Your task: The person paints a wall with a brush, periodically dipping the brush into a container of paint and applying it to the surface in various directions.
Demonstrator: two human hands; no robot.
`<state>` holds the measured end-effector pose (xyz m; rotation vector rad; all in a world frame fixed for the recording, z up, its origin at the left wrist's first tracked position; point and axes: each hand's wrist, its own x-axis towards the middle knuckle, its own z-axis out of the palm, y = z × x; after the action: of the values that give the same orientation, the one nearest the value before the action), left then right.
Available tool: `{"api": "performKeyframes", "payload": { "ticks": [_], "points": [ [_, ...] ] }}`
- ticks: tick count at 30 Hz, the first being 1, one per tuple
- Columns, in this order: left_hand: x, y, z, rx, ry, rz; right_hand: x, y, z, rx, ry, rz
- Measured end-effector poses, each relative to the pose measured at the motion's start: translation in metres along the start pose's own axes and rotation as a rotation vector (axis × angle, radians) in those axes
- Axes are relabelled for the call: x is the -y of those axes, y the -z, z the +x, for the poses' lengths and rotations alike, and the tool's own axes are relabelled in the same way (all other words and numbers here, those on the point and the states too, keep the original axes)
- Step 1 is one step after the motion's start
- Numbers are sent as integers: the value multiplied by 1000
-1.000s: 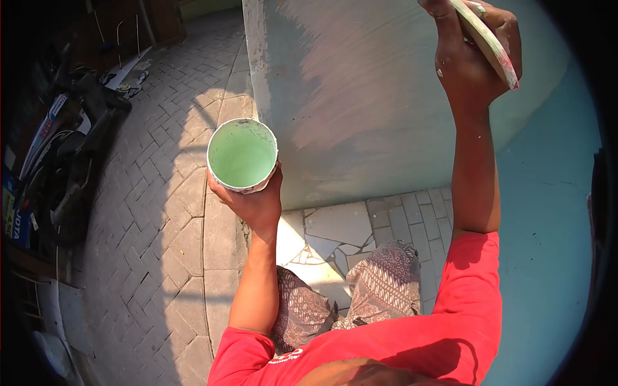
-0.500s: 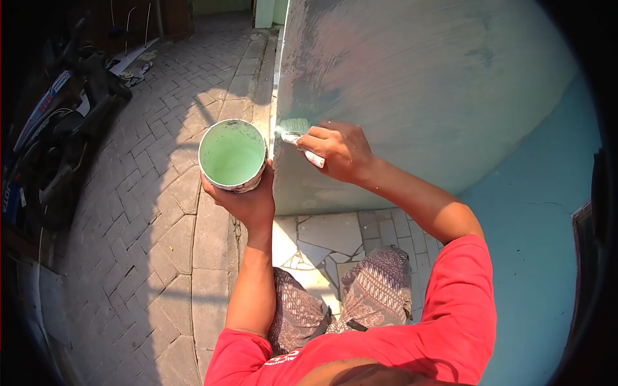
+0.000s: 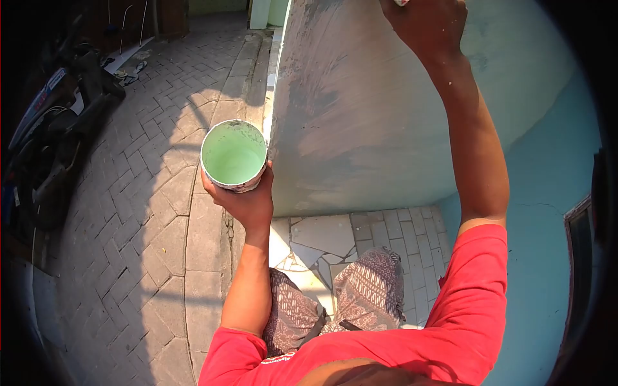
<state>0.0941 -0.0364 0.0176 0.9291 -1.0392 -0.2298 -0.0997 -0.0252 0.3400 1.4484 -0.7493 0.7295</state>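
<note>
Clutter (image 3: 58,141), dark and hard for me to make out, stands at the left, beside grey paving (image 3: 141,212) that runs off to the far end. Next comes a cup (image 3: 241,186), left of centre, just beside the left edge of a patchy wall (image 3: 360,122). From my remote post I read the left hand (image 3: 246,201) as wrapped snugly round the cup's near side. The cup's mouth faces up and its long axis stands roughly upright; pale green paint (image 3: 233,161) lies inside. To its right, patterned trousers (image 3: 370,283) show on the near side of the patchy wall. Farther right, the right hand (image 3: 430,26) is raised toward the far part, fingers curled, seemingly pinching a brush (image 3: 402,2). Only a pale bit of it shows, so I cannot tell which way its bristles point or how its long axis runs. I judge the step in hand to be brushing up high; the next move calls for a level cup and a steady wrist. A blue wall (image 3: 534,270) closes the right.
</note>
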Motion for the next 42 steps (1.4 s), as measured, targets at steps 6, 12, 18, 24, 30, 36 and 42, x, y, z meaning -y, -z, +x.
{"api": "performKeyframes", "payload": {
  "ticks": [6,12,18,24,30,36,42],
  "points": [
    [0,2,0,8,-2,-20,113,-22,-119,373,183,333],
    [1,5,1,-28,-15,-22,64,-22,-77,439,-153,661],
    [1,4,0,-27,-19,30,-35,-2,29,50,-148,311],
    [0,3,-1,-1,3,-22,0,-5,-4,-73,69,125],
    [1,2,-1,-6,-24,-12,121,-17,-164,339,89,433],
    [-5,6,0,-12,-63,12,102,-5,-165,544,-325,663],
    [-4,6,-1,-16,-54,-12,-25,10,-84,80,-321,309]
  ]
}}
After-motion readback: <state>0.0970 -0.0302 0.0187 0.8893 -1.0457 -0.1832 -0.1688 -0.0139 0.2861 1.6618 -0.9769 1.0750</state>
